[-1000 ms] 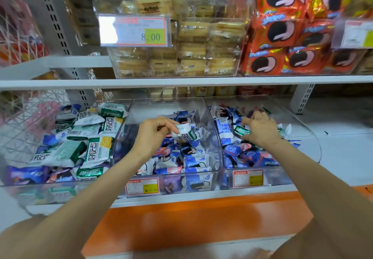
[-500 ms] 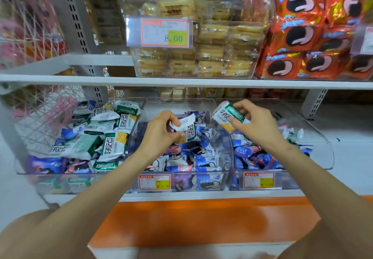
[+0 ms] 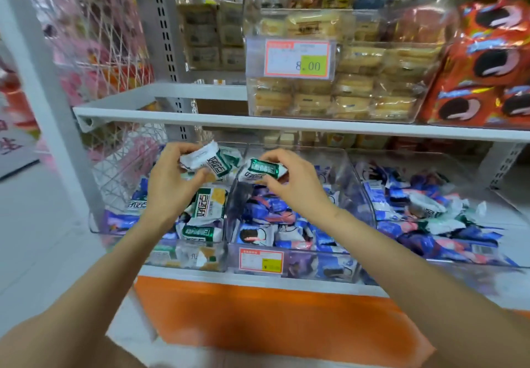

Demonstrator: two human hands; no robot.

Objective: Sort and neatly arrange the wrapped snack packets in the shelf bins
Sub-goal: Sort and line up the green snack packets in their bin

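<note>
The left hand (image 3: 169,185) pinches a green-and-white packet (image 3: 213,162) directly above the left bin (image 3: 186,257), where matching packets (image 3: 205,204) lie. The right hand (image 3: 296,188) grips a second green packet (image 3: 262,170), its long axis running left to right, just over the wall shared with the middle bin (image 3: 315,266) of blue packets (image 3: 269,210). Its likely drop lies slightly leftward; the left hand is nearer.
</note>
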